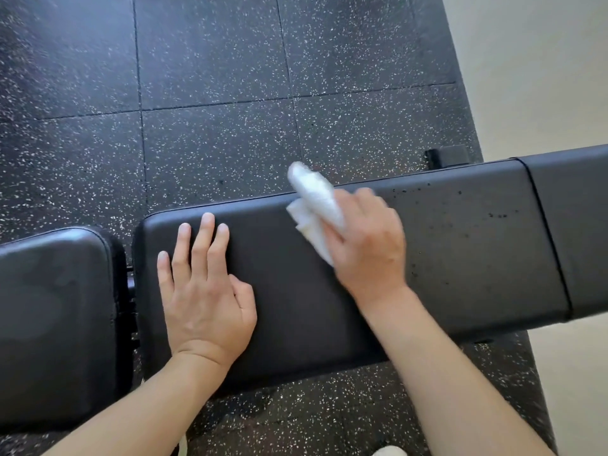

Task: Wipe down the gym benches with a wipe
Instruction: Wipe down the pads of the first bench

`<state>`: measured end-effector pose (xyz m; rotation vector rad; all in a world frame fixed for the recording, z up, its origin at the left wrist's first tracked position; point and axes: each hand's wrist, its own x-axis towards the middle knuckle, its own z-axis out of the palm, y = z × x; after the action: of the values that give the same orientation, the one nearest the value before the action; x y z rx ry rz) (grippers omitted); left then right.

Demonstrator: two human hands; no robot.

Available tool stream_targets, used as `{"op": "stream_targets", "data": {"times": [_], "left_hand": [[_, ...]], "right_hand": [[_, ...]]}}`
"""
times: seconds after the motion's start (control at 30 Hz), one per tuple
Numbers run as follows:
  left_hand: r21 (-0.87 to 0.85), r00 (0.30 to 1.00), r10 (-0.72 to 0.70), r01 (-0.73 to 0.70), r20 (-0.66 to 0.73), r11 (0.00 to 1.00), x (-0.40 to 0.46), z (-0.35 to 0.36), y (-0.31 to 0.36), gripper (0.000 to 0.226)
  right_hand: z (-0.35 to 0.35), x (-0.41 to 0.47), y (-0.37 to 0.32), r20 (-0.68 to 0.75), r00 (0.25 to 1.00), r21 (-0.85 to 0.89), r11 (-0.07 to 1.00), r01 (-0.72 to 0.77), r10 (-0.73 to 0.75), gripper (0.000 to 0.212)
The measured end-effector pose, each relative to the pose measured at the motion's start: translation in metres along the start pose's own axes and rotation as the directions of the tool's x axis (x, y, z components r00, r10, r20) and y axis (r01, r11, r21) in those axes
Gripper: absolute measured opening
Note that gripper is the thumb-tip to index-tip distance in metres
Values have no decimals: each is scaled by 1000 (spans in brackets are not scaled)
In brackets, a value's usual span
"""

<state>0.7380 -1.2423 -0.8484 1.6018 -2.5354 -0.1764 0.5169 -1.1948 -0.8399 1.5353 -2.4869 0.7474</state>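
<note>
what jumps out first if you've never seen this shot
The white wipe, gripped in the right hand at the far edge of the black bench pad, stands out against all the dark. Next comes the left hand, flat on the pad's left end, and the specks dotting the pad to the right.

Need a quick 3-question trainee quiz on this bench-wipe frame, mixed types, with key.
1. True or false: the left hand lies flat on the long black padded bench pad.
2. Which hand grips the crumpled white wipe? A) left B) right C) neither
3. Fill in: the dark specks on the pad lie to the ___ of the right hand in the head view.

Key: 1 true; 2 B; 3 right.
</note>
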Motion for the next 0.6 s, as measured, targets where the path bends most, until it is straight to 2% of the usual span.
{"op": "stream_targets", "data": {"times": [0.1,0.17,0.27,0.43,0.6], "left_hand": [[-5,1000,-5,5,3,1000,0,0,0,74],[-8,1000,-9,9,2,1000,0,0,0,74],[-17,1000,-2,1,-5,1000,0,1,0,74],[-16,1000,-8,8,5,1000,0,-1,0,73],[-24,1000,-6,6,2,1000,0,0,1,73]], "right_hand": [[-13,1,41,4,989,-15,989,-150,150,28],[-9,5,34,17,983,-61,981,-183,184,29],[10,17,-11,67,990,-78,990,-117,122,35],[47,33,-93,127,992,-6,1000,-20,20,28],[24,-6,-83,148,988,75,997,23,-34,35]]}}
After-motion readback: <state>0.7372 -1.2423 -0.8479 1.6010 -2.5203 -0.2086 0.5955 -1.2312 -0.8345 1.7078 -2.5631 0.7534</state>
